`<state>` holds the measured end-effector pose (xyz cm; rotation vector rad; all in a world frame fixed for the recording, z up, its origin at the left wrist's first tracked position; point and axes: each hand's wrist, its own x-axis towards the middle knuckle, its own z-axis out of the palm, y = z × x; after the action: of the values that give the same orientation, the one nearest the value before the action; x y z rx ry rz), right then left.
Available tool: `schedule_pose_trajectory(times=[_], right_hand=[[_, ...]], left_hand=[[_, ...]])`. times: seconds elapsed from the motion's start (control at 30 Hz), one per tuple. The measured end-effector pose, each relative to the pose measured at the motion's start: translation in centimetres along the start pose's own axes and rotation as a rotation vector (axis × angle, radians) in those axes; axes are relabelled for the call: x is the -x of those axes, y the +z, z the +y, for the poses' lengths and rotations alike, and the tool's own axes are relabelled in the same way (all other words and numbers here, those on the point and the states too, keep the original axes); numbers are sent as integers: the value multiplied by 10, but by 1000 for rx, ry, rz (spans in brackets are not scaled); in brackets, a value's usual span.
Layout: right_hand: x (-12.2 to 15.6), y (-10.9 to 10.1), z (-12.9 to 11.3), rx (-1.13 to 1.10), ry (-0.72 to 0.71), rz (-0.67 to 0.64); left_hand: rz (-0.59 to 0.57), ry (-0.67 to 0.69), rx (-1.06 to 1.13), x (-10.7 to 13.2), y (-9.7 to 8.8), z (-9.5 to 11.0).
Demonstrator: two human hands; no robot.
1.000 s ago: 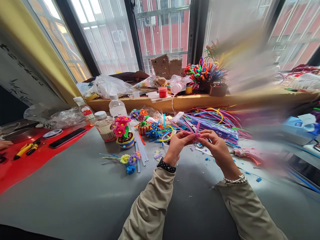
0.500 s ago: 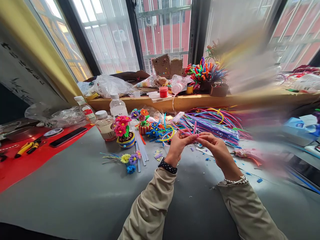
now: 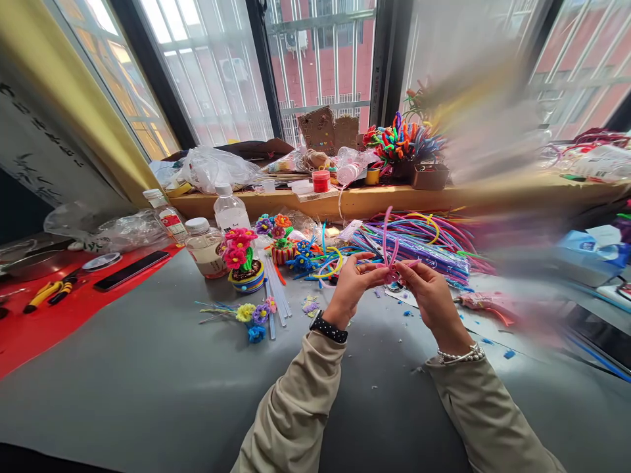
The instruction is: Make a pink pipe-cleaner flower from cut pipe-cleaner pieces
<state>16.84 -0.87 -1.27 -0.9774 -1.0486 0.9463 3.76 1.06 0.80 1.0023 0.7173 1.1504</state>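
The person's two tan sleeves (image 3: 296,387) reach over a grey table (image 3: 374,420). There is a black watch band (image 3: 330,328) on the left wrist and a silver bracelet (image 3: 463,355) on the right.

The left hand (image 3: 351,286) pinches a pink fuzzy wire (image 3: 385,240) between thumb and finger. The right hand (image 3: 428,289) pinches it too, on the other side. The wire is up in the air between the two hands, with a curl at the bottom and two ends poking up.

To the left lie little fuzzy flowers (image 3: 259,314) and some clear sticks (image 3: 280,299). Just behind them stands a striped pot (image 3: 248,284) with pink flowers (image 3: 239,249). Past the hands is a big pile of colored wires (image 3: 419,246). Farther back, a red jar (image 3: 321,182) sits on the window ledge (image 3: 276,206).
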Motion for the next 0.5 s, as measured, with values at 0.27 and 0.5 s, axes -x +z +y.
schedule_pose_trajectory(times=[0.27,0.5], right_hand=[[1,2,0,-47,59,45],[3,7,-1,-128,75,50]], left_hand=[[-34,97,-67,1,1,-1],[8,92,-77,2,4,-3]])
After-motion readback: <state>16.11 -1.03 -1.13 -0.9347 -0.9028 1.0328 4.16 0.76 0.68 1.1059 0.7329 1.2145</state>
